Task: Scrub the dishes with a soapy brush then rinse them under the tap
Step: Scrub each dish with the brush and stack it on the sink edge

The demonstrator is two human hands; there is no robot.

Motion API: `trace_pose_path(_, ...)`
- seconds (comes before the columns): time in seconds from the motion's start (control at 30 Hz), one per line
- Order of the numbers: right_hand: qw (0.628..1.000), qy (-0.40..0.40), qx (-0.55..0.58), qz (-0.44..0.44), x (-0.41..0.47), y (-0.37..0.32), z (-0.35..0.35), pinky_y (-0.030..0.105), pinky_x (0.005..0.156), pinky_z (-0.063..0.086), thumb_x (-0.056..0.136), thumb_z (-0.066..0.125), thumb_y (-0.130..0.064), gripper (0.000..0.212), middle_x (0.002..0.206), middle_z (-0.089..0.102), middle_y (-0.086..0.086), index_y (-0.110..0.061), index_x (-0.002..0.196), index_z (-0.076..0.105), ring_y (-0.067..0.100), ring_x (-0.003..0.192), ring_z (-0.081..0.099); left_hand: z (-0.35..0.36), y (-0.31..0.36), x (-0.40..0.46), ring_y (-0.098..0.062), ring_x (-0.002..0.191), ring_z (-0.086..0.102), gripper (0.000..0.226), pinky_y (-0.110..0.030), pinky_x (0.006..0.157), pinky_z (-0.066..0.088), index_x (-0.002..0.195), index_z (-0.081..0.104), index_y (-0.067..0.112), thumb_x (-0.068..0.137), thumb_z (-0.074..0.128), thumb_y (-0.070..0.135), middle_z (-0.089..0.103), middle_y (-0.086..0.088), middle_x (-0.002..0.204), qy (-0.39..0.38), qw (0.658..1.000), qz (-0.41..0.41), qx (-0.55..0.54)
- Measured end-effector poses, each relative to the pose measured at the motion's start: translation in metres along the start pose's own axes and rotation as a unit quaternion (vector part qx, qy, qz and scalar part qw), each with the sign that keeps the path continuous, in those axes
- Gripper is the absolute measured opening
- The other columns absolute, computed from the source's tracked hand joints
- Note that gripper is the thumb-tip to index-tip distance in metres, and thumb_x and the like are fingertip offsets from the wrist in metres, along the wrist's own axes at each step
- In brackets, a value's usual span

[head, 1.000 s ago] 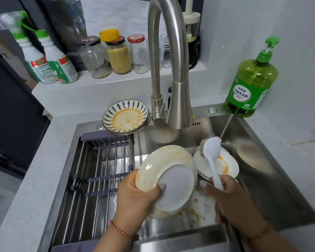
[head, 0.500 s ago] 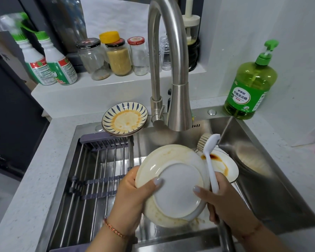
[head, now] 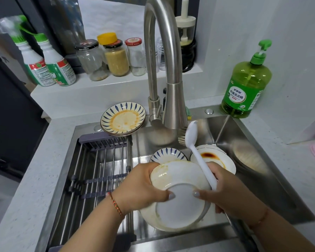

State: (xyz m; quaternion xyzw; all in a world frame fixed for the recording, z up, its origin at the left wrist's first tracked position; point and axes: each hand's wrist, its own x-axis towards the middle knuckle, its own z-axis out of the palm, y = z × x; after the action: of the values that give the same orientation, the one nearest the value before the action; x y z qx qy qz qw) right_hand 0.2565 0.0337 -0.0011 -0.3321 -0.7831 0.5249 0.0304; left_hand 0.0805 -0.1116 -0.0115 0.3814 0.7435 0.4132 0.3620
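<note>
Two hands hold one dirty white plate [head: 178,195] over the sink [head: 262,179]. The left hand [head: 142,190] grips its rim. The right hand [head: 229,193] touches the plate and grips a white brush [head: 198,153], bristles up by the tap [head: 164,66]. More dirty plates [head: 215,157] lie behind.
</note>
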Motion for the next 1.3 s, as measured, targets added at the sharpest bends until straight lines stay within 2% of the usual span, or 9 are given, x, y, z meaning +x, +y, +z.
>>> trace_pose_path(0.17, 0.995, 0.093, -0.027, 0.016, -0.008, 0.007, -0.013, 0.022, 0.038, 0.043, 0.085, 0.064, -0.020, 0.020, 0.062, 0.062, -0.008, -0.032, 0.100, 0.060, 0.007, 0.035, 0.050, 0.006, -0.011, -0.006, -0.009, 0.067, 0.066, 0.034, -0.027, 0.062, 0.055, 0.079, 0.069, 0.014, 0.049, 0.083, 0.022, 0.072, 0.003, 0.073, 0.101, 0.995, -0.007, -0.019)
trace_pose_path(0.4, 0.992, -0.031, 0.023, 0.122, -0.034, 0.018, 0.012, 0.025, 0.041, 0.038, 0.093, 0.046, -0.015, 0.029, 0.053, 0.053, 0.000, -0.039, 0.104, 0.059, 0.016, 0.037, 0.045, 0.006, -0.019, -0.010, -0.002, 0.067, 0.064, 0.029, -0.019, 0.058, 0.052, 0.076, 0.067, 0.024, 0.049, 0.077, 0.027, 0.070, 0.005, 0.073, 0.210, 0.978, 0.001, 0.000)
trace_pose_path(0.53, 0.997, -0.046, -0.010, 0.056, -0.042, -0.009, 0.019, 0.020, 0.047, 0.043, 0.094, 0.042, -0.026, 0.047, 0.065, 0.057, -0.007, -0.057, 0.130, 0.036, 0.008, 0.045, 0.053, 0.011, -0.018, -0.012, 0.003, 0.072, 0.061, 0.027, -0.013, 0.054, 0.046, 0.070, 0.061, 0.030, 0.057, 0.082, 0.018, 0.066, 0.010, 0.068, 0.223, 0.973, 0.010, 0.057)
trace_pose_path(0.67, 0.975, -0.118, -0.190, 0.003, -0.054, -0.048, 0.030, 0.020, 0.087, 0.040, 0.098, 0.037, -0.033, 0.062, 0.105, 0.058, -0.008, -0.053, 0.142, 0.000, 0.008, 0.094, 0.055, 0.013, -0.020, -0.010, -0.003, 0.061, 0.061, 0.021, -0.017, 0.052, 0.047, 0.069, 0.064, 0.026, 0.052, 0.075, 0.029, 0.067, 0.009, 0.065, 0.214, 0.975, 0.009, 0.060)
trace_pose_path(0.77, 0.952, -0.194, -0.237, -0.006, -0.056, -0.057, 0.038, 0.018, 0.082, 0.040, 0.098, 0.038, -0.033, 0.068, 0.098, 0.054, -0.002, -0.053, 0.139, -0.013, 0.012, 0.081, 0.053, 0.012, -0.024, -0.011, 0.002, 0.062, 0.061, 0.028, -0.017, 0.054, 0.049, 0.068, 0.062, 0.034, 0.044, 0.072, 0.042, 0.070, 0.014, 0.068, 0.203, 0.978, 0.022, 0.040)
trace_pose_path(0.87, 0.963, -0.157, -0.218, 0.013, -0.048, -0.041, 0.028, 0.015, 0.079, 0.042, 0.095, 0.041, -0.030, 0.067, 0.108, 0.063, -0.011, -0.057, 0.140, -0.001, 0.005, 0.089, 0.059, 0.013, -0.027, -0.013, -0.007, 0.063, 0.063, 0.022, -0.023, 0.052, 0.049, 0.069, 0.063, 0.025, 0.050, 0.070, 0.034, 0.067, 0.005, 0.063, 0.204, 0.975, 0.018, 0.081)
trace_pose_path(1.07, 0.991, -0.070, -0.081, 0.076, -0.039, 0.001, 0.010, 0.014, 0.049, 0.042, 0.091, 0.051, -0.023, 0.044, 0.046, 0.055, -0.009, -0.037, 0.132, 0.047, -0.002, 0.040, 0.050, 0.011, -0.026, -0.019, -0.002, 0.061, 0.060, 0.020, -0.019, 0.051, 0.045, 0.071, 0.061, 0.026, 0.059, 0.078, 0.025, 0.064, 0.011, 0.064, 0.203, 0.969, 0.021, 0.140)
trace_pose_path(1.2, 0.993, -0.035, -0.111, 0.023, -0.042, -0.020, 0.019, 0.008, 0.056, 0.039, 0.091, 0.048, -0.026, 0.057, 0.060, 0.059, -0.026, -0.055, 0.136, 0.030, -0.010, 0.052, 0.053, 0.012, -0.026, -0.018, -0.001, 0.065, 0.061, 0.020, -0.022, 0.052, 0.047, 0.071, 0.062, 0.026, 0.060, 0.078, 0.025, 0.065, 0.009, 0.064, 0.194, 0.972, 0.008, 0.135)
trace_pose_path(1.3, 0.970, -0.157, -0.187, 0.007, -0.055, -0.052, 0.033, 0.008, 0.083, 0.039, 0.095, 0.042, -0.030, 0.065, 0.125, 0.053, -0.028, -0.063, 0.135, 0.004, -0.005, 0.105, 0.055, 0.015, -0.026, -0.017, -0.001, 0.056, 0.058, 0.018, -0.021, 0.050, 0.046, 0.064, 0.061, 0.026, 0.052, 0.074, 0.027, 0.066, 0.010, 0.061, 0.183, 0.980, 0.000, 0.082)
